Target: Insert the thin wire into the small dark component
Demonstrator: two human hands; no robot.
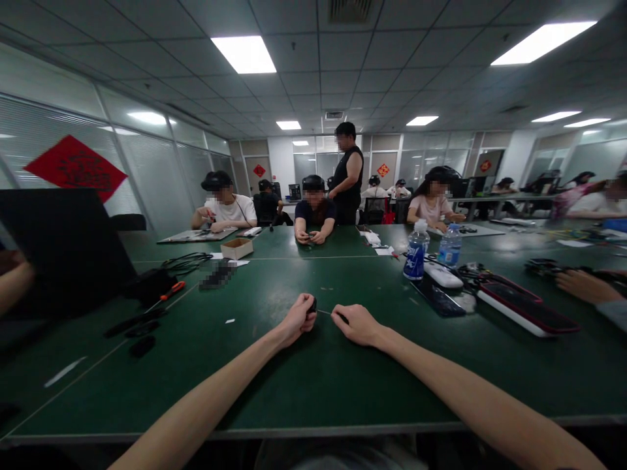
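over the dark green table [294, 385], the left hand [296, 320] pinches a small black part [312, 305] and the right hand [357, 323] pinches a thin metal-tipped tool [326, 313] aimed at it; the tip may slip off so tiny a target.

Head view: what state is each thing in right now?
left hand, fingers closed on small black part
right hand, fingers pinching thin tool
blue-label water bottle, upright, capped
second water bottle, upright, capped
cardboard box, open top
orange-handled screwdriver, lying flat on green table
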